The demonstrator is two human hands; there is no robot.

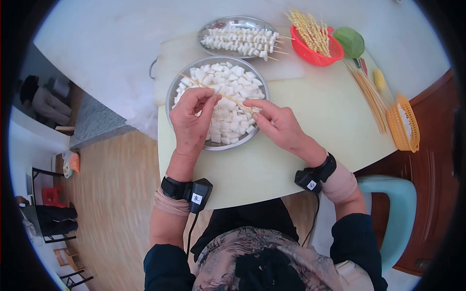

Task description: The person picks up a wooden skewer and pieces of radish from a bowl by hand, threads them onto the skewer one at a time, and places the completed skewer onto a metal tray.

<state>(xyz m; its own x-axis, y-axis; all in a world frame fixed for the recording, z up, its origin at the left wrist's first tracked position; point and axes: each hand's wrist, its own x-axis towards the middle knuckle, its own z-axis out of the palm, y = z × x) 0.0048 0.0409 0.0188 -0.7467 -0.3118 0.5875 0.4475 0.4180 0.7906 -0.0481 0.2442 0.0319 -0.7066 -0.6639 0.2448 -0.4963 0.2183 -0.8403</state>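
Note:
A thin wooden skewer (235, 102) slants across the metal bowl (171, 112), which is full of white cut chunks (228, 116). My left hand (192, 119) is closed in a pinch around the skewer over the left side of the bowl, with a small white bit showing at its fingertips. At the skewer's lower right end, the thumb and forefinger of my right hand (280, 125) grip it near the bowl's right rim. Behind the bowl, an oval metal tray (206, 49) carries several filled skewers (242, 40) with white pieces threaded on them.
A red basket (310, 57) holds yellowish skewered strands, with a green cabbage (349, 41) beside it. Bare wooden sticks (369, 94) lie near a yellow basket (404, 123) and a yellow corn cob (379, 80). A teal chair (400, 208) stands right. Other people are at far left.

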